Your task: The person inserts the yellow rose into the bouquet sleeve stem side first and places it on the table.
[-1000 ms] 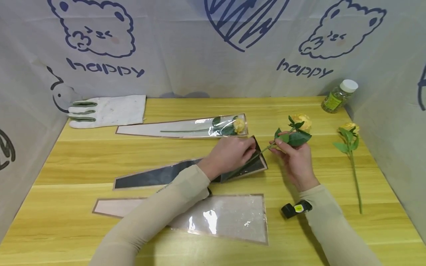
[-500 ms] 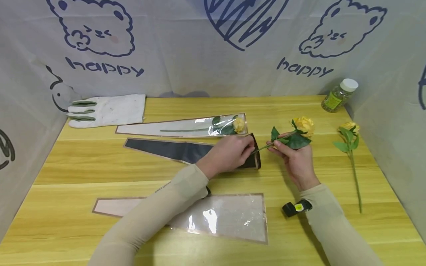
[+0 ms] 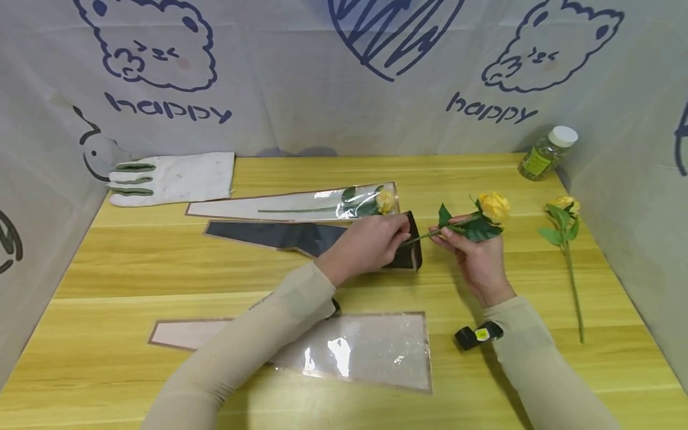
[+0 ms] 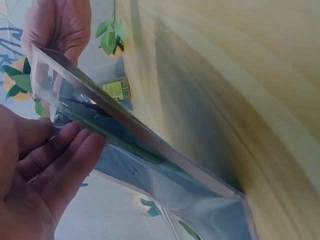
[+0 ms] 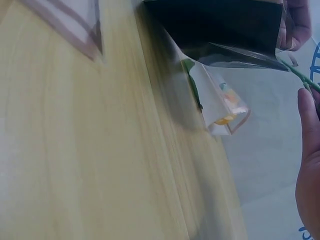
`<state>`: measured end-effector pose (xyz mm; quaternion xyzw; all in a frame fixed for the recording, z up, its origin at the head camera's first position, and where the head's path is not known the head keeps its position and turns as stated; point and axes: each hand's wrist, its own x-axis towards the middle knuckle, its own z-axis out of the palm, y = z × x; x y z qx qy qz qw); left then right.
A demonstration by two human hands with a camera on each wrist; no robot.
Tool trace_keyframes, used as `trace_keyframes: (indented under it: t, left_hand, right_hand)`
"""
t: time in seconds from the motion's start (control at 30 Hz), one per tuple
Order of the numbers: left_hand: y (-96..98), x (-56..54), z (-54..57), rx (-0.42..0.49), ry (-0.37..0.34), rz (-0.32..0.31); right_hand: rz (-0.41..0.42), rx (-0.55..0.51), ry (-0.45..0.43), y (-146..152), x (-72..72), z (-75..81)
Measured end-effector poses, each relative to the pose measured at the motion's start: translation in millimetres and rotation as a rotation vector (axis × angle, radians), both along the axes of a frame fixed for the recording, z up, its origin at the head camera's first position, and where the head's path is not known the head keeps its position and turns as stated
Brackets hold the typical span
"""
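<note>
In my right hand (image 3: 475,257) I pinch the stem of a yellow artificial rose (image 3: 493,207) just under its leaves. Its stem runs leftward into the mouth of a black flower sleeve (image 3: 269,234), clear on one face with a pinkish border. My left hand (image 3: 371,245) pinches the sleeve's clear film near the mouth, fingers curled over the edge. Through that film the left wrist view shows the green stem (image 4: 120,142) lying inside. The sleeve's wide end is lifted and parted, its mouth toward my right hand in the right wrist view.
Behind lies a white sleeve (image 3: 231,209) holding another yellow rose (image 3: 384,202). A pale pink sleeve (image 3: 387,352) lies in front, partly under my left forearm. At right are a loose rose (image 3: 571,263) and a capped jar (image 3: 545,156); a white glove (image 3: 183,179) lies back left.
The black sleeve's narrow end has swung toward the back, beside the white sleeve. The rose has turned more level, its stem now leading into the sleeve's mouth; both hands kept their hold.
</note>
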<state>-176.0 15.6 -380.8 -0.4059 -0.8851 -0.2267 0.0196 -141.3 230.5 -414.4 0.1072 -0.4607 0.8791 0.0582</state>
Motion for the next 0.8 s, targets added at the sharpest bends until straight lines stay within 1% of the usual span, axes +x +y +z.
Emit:
trace_keyframes:
  t: [0.13,0.27,0.33,0.47,0.57,0.67,0.8]
  left_hand:
    - [-1.3,-0.6,-0.6,0.001,-0.011,0.000]
    - [0.2,-0.1,-1.0,0.028,-0.025,-0.023]
    - [1.6,0.9,-0.5,0.048,-0.025,-0.037]
    - [4.2,3.1,1.9,0.068,-0.015,-0.045]
    - [5.3,4.7,3.9,0.064,-0.004,-0.045]
    - [6.0,6.5,5.6,0.063,0.007,-0.048]
    - [6.6,8.5,6.9,0.066,0.014,-0.061]
  right_hand:
    - [0.001,-0.014,0.019,1.7,0.8,-1.1]
    - [0.011,0.006,-0.013,0.0,2.0,-2.9]
    - [0.012,0.041,-0.039,-2.2,1.9,-3.4]
    - [-0.008,0.136,-0.079,-5.3,0.5,-3.2]
    - [0.024,0.131,-0.088,-3.5,1.5,-2.8]
    - [0.070,0.067,-0.110,0.2,3.6,-2.6]
    - [0.077,0.020,-0.139,4.3,5.3,-2.9]
